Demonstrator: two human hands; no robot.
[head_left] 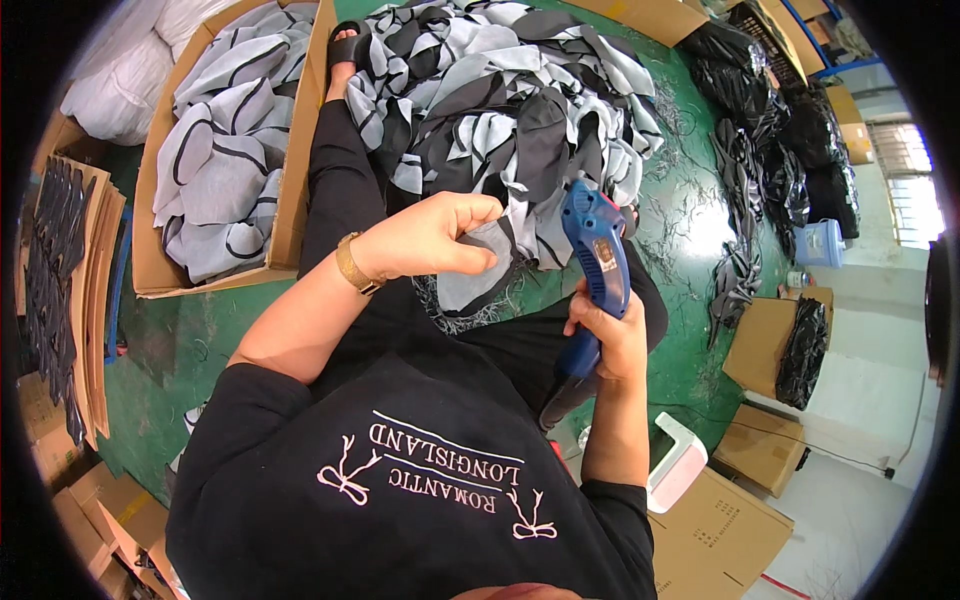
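Observation:
My left hand (425, 235), with a gold watch at its wrist, is closed at the near edge of a large fabric heap (500, 110). Its curled fingers grip a grey fabric piece (470, 285) with dark edging, which hangs down below the thumb. On the right, my right hand (612, 335) is wrapped round the handle of a blue electric fabric cutter (597, 250). The cutter's head points away from me, beside the heap and apart from my left hand. Its blade is too small to make out.
A cardboard box (285, 270) of grey, dark-edged pieces stands at the left. Scraps and threads (675, 200) litter the green floor. Black bags (745, 85), a blue bucket (822, 243) and cartons (760, 450) line the right. A white-and-pink object (677, 465) stands near my right elbow.

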